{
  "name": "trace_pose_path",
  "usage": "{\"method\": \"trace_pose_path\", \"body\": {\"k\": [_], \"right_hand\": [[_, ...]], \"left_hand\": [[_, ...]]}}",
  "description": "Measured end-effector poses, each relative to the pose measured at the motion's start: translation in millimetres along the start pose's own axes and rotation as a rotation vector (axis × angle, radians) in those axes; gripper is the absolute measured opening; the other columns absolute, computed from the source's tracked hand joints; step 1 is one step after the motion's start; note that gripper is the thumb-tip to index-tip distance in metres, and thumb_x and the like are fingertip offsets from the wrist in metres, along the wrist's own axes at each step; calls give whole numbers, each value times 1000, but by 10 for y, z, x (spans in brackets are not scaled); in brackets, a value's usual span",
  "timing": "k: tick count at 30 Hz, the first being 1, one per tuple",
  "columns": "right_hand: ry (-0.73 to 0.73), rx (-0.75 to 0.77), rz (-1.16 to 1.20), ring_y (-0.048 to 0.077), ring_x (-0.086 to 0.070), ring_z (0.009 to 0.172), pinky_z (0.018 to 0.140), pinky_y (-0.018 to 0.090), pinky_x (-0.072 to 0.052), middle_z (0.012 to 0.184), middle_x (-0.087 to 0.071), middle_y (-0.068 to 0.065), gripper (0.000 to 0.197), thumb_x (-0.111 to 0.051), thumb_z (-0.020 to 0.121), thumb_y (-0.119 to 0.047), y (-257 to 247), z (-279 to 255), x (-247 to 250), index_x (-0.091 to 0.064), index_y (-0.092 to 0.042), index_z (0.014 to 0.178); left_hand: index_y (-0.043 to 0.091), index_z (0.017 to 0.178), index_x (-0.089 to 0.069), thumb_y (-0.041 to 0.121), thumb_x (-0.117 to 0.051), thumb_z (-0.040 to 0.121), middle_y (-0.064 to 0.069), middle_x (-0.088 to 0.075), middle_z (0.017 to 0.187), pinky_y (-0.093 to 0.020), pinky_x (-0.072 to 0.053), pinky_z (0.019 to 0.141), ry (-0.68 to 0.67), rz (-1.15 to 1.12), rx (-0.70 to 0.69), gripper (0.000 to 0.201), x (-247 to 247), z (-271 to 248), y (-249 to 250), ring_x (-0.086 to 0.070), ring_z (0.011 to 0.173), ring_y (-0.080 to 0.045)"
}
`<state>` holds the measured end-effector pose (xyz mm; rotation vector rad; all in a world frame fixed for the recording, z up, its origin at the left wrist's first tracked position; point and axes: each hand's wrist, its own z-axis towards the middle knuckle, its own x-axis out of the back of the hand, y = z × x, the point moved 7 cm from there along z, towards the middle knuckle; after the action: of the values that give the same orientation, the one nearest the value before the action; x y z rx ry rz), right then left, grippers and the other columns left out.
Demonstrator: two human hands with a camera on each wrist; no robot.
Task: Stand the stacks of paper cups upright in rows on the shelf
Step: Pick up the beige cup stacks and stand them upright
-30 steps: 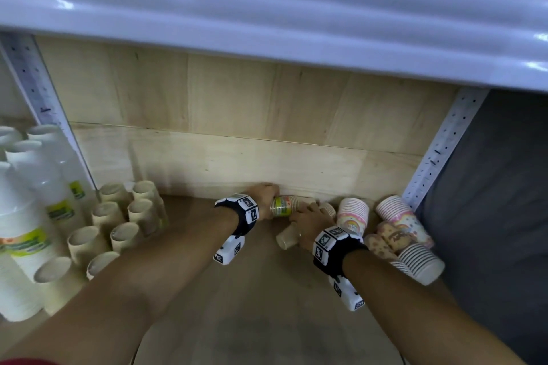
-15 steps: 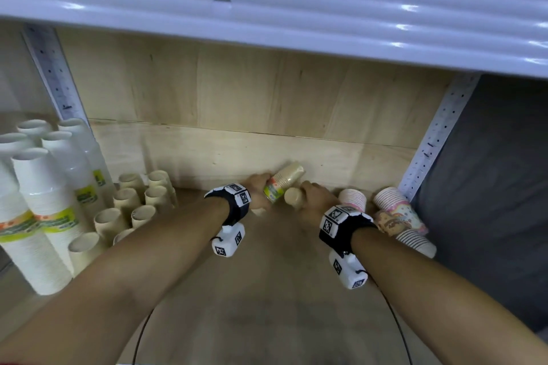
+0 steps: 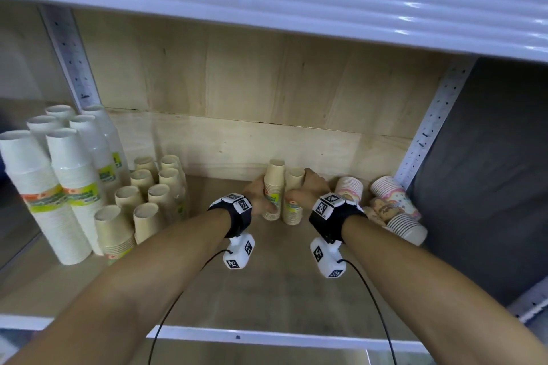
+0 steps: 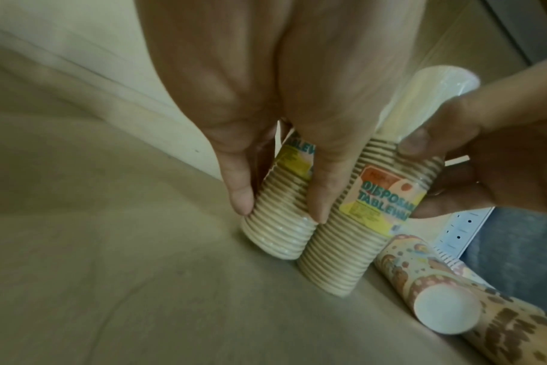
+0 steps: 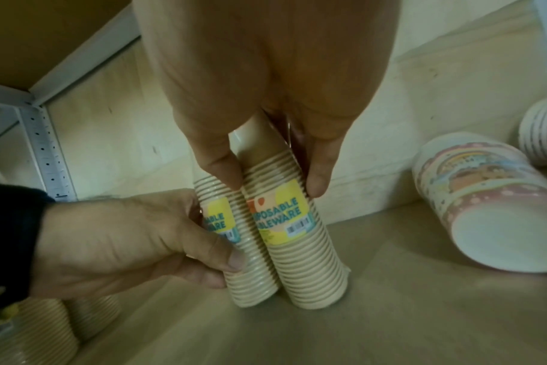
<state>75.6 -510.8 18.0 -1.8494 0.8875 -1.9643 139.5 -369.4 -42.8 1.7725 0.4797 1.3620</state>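
Two wrapped stacks of tan paper cups with yellow labels stand upright, side by side and touching, at the back middle of the wooden shelf (image 3: 267,290). My left hand (image 3: 258,197) grips the left stack (image 3: 272,187), fingers curled round it (image 4: 278,237). My right hand (image 3: 308,190) grips the right stack (image 3: 293,198), thumb and fingers pinching its sides (image 5: 303,259). In the right wrist view the left hand (image 5: 125,242) wraps the left stack (image 5: 253,279). Both bases sit at the shelf board; contact is hard to tell.
Tall white cup stacks (image 3: 59,187) and rows of upright tan stacks (image 3: 148,195) fill the left. Patterned pink stacks (image 3: 391,204) lie tumbled at the right by the metal post (image 3: 430,127), one (image 3: 350,190) upright. The upper shelf (image 3: 267,3) overhangs.
The two tan stacks lay tilted on the shelf a second ago; both hands have swung them upright and brought them together. The head view has pulled back.
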Motion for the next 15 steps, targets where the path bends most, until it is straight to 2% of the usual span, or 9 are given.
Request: {"method": "trace_pose_path", "body": {"k": [4,7,12,15], "right_hand": [[-3,-15,63,24,-59,96,72,31,-48,104,-60,3,51,-74,69,-20,5,-67,0,-49,-12,113],[-12,-31,83,24,-59,97,76,34,-52,106,-60,3,53,-74,68,-21,19,-100,11,-49,-14,114],[-14,-23,82,24,-60,97,80,36,-52,107,-60,3,52,-74,70,-25,-5,-137,20,-49,-15,115],[-22,-38,47,24,-60,94,81,38,-54,106,-61,3,52,-74,69,-24,-7,-149,44,-48,-16,113]], "left_hand": [[20,125,-50,6,-84,62,-1,-66,114,-41,-53,92,-12,-8,-13,73,-61,-74,-54,-63,107,-22],[19,124,-52,8,-85,62,0,-66,115,-42,-53,93,-13,-5,-12,72,-62,-105,-47,-63,109,-22],[17,136,-44,9,-82,70,-2,-62,124,-39,-50,93,-28,-31,9,77,62,-146,86,-59,113,-23],[15,129,-47,13,-82,73,-2,-61,117,-38,-52,89,-24,16,-2,66,215,-145,237,-60,106,-22]]}}
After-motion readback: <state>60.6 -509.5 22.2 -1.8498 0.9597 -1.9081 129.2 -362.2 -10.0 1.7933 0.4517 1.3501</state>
